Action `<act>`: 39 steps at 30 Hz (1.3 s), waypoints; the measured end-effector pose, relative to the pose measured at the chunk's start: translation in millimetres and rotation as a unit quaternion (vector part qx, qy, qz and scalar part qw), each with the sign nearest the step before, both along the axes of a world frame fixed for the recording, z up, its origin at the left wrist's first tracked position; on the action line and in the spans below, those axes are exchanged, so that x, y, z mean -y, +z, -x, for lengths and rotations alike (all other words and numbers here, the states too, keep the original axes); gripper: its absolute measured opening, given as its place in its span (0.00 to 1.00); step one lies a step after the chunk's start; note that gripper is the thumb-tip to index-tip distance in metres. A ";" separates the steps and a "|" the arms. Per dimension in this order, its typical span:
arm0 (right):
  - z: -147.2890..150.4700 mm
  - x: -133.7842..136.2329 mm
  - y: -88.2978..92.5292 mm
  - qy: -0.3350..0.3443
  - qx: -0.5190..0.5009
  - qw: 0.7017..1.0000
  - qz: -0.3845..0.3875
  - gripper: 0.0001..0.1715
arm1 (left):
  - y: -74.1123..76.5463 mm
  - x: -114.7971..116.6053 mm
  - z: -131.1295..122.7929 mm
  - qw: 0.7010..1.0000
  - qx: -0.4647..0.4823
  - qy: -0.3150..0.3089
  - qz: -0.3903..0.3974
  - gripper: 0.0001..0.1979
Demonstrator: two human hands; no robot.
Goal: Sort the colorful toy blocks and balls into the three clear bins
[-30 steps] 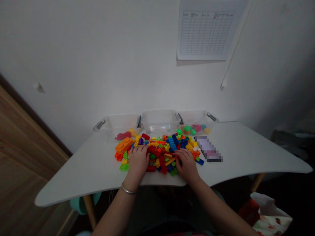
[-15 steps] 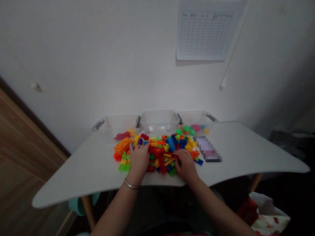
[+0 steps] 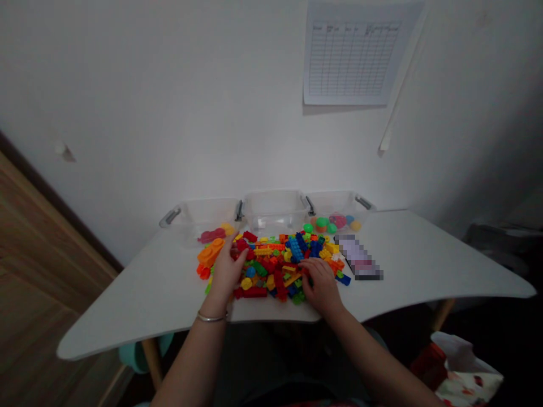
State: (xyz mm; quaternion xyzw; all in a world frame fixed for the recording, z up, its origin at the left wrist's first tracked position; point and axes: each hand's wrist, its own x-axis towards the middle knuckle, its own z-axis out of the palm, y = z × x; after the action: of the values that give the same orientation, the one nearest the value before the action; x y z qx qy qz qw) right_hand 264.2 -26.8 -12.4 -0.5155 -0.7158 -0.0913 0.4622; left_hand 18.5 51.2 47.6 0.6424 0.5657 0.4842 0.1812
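Observation:
A heap of small plastic building bricks [image 3: 275, 261] in red, yellow, blue, green and orange lies on the white table [image 3: 407, 265]. My left hand [image 3: 227, 268], with a bangle at the wrist, is lifted over the left part of the heap, its fingers pinched on a red brick [image 3: 240, 247]. My right hand [image 3: 320, 281] rests on the right front of the heap with its fingers curled among the bricks; what they hold is hidden. A large orange brick [image 3: 210, 252] sits at the heap's left edge.
Three clear plastic bins stand in a row against the wall: the left bin [image 3: 199, 217] holds a few pink and yellow pieces, the middle bin [image 3: 275, 209] looks bare, the right bin [image 3: 339, 208] holds coloured round pieces. A blurred flat object [image 3: 360, 257] lies right of the heap. A printed sheet [image 3: 351, 53] hangs on the wall.
My left hand has risen from lying flat on the bricks and moved toward the back left, now pinching a red brick. Bricks it covered now show. My right hand has barely moved.

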 end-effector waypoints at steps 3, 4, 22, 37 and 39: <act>0.1 -0.1 -0.1 -0.002 0.003 1.000 0.003 0.15 | 4.0 -4.6 5.3 0.996 0.085 -0.018 0.026 0.27; 0.2 -0.1 0.1 -0.003 0.003 1.000 0.004 0.14 | 6.1 -6.6 7.2 0.993 0.111 -0.019 0.026 0.26; -0.2 0.5 -0.1 -0.006 -0.020 1.000 0.006 0.18 | 29.7 -53.5 34.2 0.961 0.163 0.124 -0.184 0.17; -0.7 -0.8 -5.4 -0.015 -0.023 0.999 0.022 0.20 | 42.4 -79.9 27.5 0.975 -0.119 0.152 -0.106 0.21; -0.1 -0.6 -4.8 -0.016 -0.024 0.999 0.019 0.20 | 38.5 -81.2 28.5 0.976 -0.138 0.144 -0.092 0.22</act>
State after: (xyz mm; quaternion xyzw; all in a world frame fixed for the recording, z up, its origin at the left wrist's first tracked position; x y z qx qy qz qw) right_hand 264.3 -26.2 -17.2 -0.5381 -0.6977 -0.0726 0.4674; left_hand -10.0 132.4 86.1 0.6290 0.6246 0.4618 -0.0299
